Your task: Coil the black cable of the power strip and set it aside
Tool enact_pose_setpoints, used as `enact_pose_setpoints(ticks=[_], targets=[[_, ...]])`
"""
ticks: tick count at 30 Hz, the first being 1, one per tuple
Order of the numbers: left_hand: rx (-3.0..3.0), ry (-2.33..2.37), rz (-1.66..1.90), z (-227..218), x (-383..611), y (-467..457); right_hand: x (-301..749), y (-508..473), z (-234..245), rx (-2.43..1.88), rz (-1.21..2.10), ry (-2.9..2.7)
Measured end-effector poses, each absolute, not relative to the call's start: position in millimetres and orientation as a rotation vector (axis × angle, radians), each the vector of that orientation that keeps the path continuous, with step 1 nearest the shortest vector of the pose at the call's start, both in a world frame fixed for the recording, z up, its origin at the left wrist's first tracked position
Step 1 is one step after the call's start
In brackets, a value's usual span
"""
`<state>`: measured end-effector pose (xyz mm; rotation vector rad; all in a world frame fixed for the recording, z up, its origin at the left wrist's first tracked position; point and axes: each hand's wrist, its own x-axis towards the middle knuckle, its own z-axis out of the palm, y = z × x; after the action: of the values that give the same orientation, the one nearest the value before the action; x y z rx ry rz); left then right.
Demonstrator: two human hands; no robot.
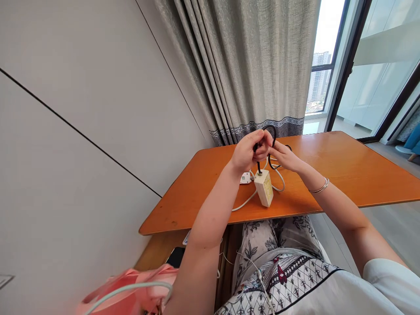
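1. Head view: I see two hands up over the orange table (328,162), with a black cord (274,132) between them.
2. The left hand (251,149) is curled up tight. It has hold of the cord, and the fingers are bent in around it.
3. The right hand (285,156) is looser, with its fingers reaching out to the cord's loop. The tips are right by the left hand's fingers. I can't tell if they pinch the cord or only touch it.
4. The white box (264,189) is just under the left hand and a bit to its right. The cord goes into its top.
5. The box's long side runs up and down, with the bottom leaning a little to the right. I can't tell if it hangs or stands on the table.
6. The left hand is nearer to the box. The right hand is higher up and off to the right of it.
7. The loop sticks up and over to the right, so it is right beside the right hand's fingertips.
8. A white wire (278,189) curls on the table by the box.
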<state>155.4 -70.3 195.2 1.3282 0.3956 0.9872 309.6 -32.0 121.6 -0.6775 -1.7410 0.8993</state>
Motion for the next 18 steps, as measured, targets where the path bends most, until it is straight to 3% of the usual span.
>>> enact_pose_setpoints(ticks=[5, 12, 18], targets=[[1.443, 0.324, 1.005, 184, 151, -64, 318, -34, 135, -0.558, 1.167, -1.350], [1.609, 0.446, 1.019, 151, 149, -67, 331, -40, 156, -0.546, 1.150, -1.195], [1.515, 0.451, 0.998, 133, 147, -80, 338, -29, 145, -0.674, 1.012, -1.285]])
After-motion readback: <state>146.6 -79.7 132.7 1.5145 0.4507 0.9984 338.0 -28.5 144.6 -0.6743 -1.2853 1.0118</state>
